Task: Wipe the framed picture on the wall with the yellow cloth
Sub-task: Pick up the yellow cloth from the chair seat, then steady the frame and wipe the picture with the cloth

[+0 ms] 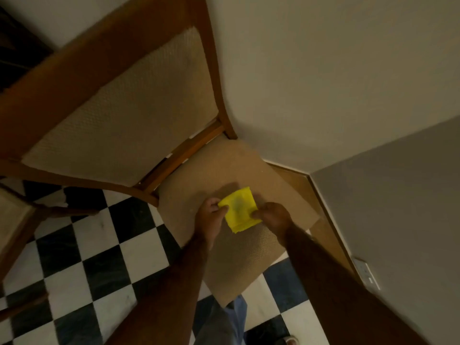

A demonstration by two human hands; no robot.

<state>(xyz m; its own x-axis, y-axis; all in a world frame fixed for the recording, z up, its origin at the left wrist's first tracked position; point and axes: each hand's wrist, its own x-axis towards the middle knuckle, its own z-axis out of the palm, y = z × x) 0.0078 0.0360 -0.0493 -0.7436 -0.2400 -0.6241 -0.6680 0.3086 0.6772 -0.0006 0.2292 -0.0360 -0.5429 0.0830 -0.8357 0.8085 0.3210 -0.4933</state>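
A folded yellow cloth [240, 212] is held over the beige seat of a wooden chair [249, 257]. My left hand [210, 217] pinches the cloth's left edge between thumb and fingers. On the opposite side, my right hand [273, 217] grips its right edge. Whether the cloth rests on the seat or hovers just above it is unclear. No framed picture is in view.
The chair's padded backrest [124, 108] leans up at the left, in a corner of pale walls [336, 70]. A black-and-white checkered floor [87, 257] lies below. A second chair [15, 220] is at the left edge. A wall socket [366, 272] sits low on the right wall.
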